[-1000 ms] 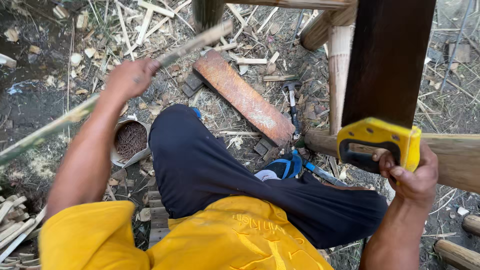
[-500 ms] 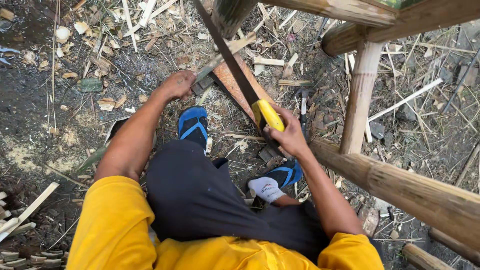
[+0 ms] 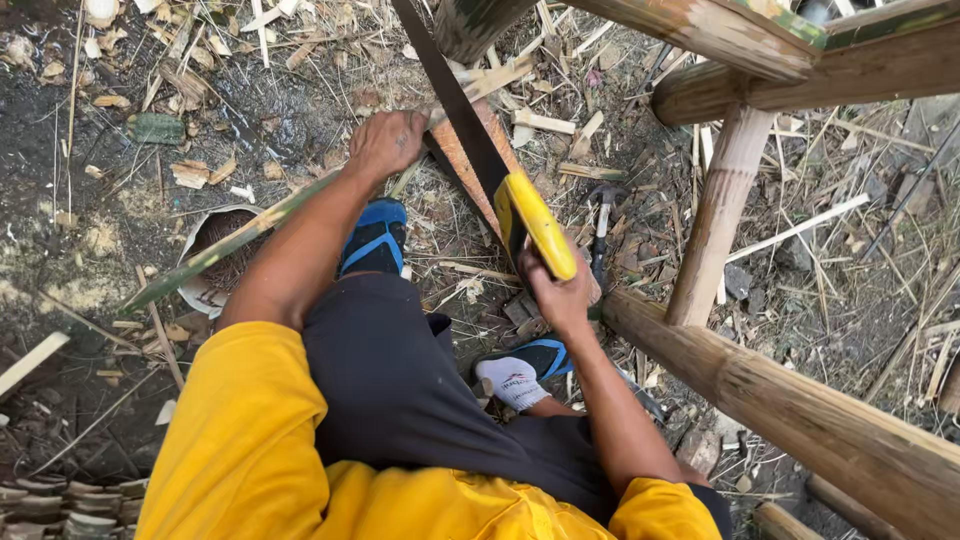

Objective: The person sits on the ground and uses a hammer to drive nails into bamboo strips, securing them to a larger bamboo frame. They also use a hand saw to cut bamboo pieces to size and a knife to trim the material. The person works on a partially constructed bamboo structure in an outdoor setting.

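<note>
My left hand (image 3: 385, 143) presses down on a long split bamboo strip (image 3: 235, 242) that runs from lower left up toward the top middle. My right hand (image 3: 560, 290) grips the yellow handle of a hand saw (image 3: 538, 225). Its dark blade (image 3: 450, 95) slants up and left, and crosses the strip just right of my left hand. My left foot in a blue sandal (image 3: 373, 238) rests on the ground under the strip.
A bamboo frame stands at right: a thick pole (image 3: 800, 410), an upright post (image 3: 718, 215) and top rails (image 3: 760, 45). A hammer (image 3: 603, 225) and a reddish plank (image 3: 465, 170) lie on the littered ground. A round tin (image 3: 205, 250) sits at left.
My right hand brought the saw from beside the frame down to the strip, with the blade across it. The view has shifted slightly.
</note>
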